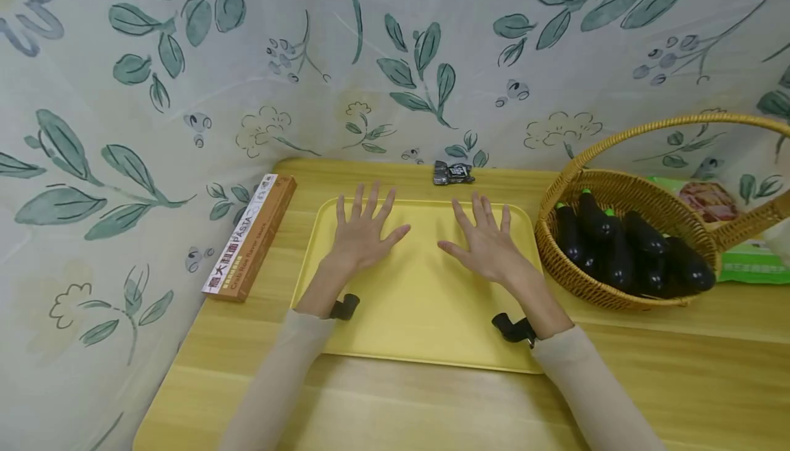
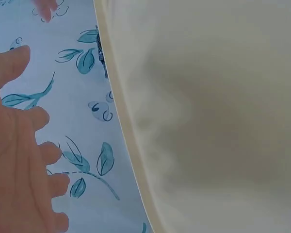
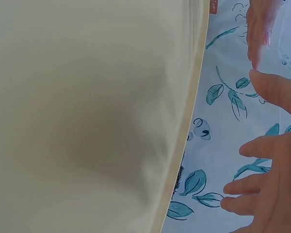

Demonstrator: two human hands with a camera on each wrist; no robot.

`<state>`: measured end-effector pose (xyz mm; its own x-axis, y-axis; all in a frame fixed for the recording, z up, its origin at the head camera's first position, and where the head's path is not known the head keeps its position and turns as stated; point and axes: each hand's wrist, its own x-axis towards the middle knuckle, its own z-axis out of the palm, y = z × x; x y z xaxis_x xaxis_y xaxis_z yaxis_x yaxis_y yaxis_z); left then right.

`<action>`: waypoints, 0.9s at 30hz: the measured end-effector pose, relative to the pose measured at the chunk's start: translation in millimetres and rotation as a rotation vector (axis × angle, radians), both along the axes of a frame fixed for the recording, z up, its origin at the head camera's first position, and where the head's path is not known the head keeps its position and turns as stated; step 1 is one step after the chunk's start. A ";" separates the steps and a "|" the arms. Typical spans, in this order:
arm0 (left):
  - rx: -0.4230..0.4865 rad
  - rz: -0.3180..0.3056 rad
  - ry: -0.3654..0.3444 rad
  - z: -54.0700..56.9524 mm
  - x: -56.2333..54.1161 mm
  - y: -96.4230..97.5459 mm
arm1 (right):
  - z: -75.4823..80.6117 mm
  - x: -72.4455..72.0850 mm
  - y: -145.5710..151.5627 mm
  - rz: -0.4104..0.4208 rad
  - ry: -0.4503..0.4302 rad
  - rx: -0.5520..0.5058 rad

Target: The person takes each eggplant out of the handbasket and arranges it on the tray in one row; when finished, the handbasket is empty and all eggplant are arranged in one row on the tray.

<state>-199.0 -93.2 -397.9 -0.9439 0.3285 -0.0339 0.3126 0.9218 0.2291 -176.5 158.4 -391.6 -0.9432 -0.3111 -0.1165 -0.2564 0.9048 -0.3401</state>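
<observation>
My left hand [image 1: 364,232] is spread palm down above the left part of a yellow tray [image 1: 420,314], fingers straight and pointing to the back. Over the tray's right part my right hand [image 1: 487,242] is spread the same way, its thumb turned inward. Both hands hold nothing. In the left wrist view the left palm [image 2: 19,165] hovers over the tray, which carries a soft shadow. The right wrist view shows the right palm [image 3: 281,179] likewise raised, with the tray's surface [image 3: 63,58] bare below it.
A pasta box [image 1: 249,238] lies left of the tray. Behind the tray is a small black packet [image 1: 453,173]. To the right stands a wicker basket [image 1: 555,266] with a tall handle, holding several eggplants [image 1: 617,252]. A green bag [image 1: 756,262] lies behind it. Patterned cloth [image 1: 345,94] hangs at the back.
</observation>
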 end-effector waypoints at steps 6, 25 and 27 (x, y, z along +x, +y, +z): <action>0.090 0.008 -0.045 3.5 2.5 -24.6 | 0.8 1.6 -1.5 0.005 -0.009 -0.011; 0.155 0.037 -0.309 -8.8 12.0 -110.3 | 2.4 5.6 -1.7 0.023 -0.042 -0.056; 0.179 0.028 -0.352 -12.3 14.2 -115.8 | 3.6 6.4 -1.0 0.026 -0.047 -0.060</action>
